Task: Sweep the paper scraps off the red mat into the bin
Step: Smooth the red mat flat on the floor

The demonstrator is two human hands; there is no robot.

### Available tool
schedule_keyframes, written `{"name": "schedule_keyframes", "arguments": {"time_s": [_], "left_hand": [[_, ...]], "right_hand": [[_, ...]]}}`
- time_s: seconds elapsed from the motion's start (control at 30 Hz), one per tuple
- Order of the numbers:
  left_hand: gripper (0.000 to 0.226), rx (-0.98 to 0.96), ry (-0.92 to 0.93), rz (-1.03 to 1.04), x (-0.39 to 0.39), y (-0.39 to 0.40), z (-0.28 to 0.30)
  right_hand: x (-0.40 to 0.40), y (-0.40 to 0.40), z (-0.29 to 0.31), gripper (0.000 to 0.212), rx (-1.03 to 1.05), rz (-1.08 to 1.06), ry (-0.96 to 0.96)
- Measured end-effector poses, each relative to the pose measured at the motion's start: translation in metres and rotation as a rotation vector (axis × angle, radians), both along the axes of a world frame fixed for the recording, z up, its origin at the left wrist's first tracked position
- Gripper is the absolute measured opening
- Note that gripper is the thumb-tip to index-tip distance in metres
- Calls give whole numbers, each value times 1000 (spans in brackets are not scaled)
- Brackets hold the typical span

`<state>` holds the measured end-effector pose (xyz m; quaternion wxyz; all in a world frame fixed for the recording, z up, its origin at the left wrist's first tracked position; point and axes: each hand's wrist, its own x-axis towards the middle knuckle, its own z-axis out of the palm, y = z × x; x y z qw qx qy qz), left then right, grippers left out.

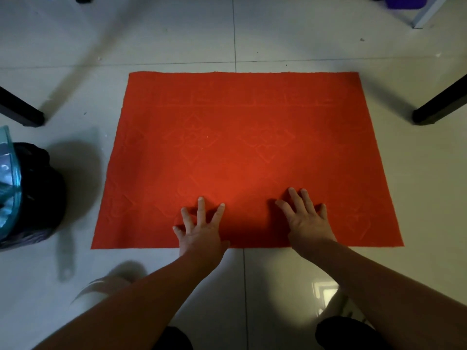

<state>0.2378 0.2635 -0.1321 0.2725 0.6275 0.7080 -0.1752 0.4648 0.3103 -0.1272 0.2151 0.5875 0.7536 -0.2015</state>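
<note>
- Our left hand and right hand press flat, fingers spread, on the red mat's near edge, gripping nothing.
- Our black-lined bin stands left of the mat.

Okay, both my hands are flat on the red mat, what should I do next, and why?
Probably lift both hands and check the task as done. The left hand and right hand lie spread on the red mat, which shows only tiny pale specks, no clear scraps. The bin sits left.
</note>
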Motion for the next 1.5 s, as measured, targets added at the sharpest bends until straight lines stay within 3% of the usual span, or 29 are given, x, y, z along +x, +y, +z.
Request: {"name": "schedule_keyframes", "arguments": {"time_s": [0.23, 0.53, 0.63, 0.77, 0.97, 1.17, 1.37, 1.5], "left_hand": [[88, 102, 32, -12, 3, 13, 7], [95, -11, -13, 29, 16, 44, 1], [95, 1, 0, 33, 17, 46, 4], [94, 127, 38, -125, 35, 49, 8], [93, 127, -7, -248, 99, 64, 11], [93, 36, 5, -239, 126, 68, 3], [93, 41, 20, -249, 128, 68, 3], [93, 48, 31, -251, 129, 68, 3]], "right_hand": [[1, -1, 0, 80, 30, -54, 83], [6, 17, 0, 80, -34, -39, 99], [8, 17, 4, 72, 32, -84, 167], [32, 24, 3, 59, 279, -261, 232], [90, 31, -10, 53, 408, -524, 111], [133, 33, -15, 56, 372, -957, 74], [154, 44, -14, 72, 342, -1149, 59], [170, 56, -11, 85, 191, -1290, 136]]}}
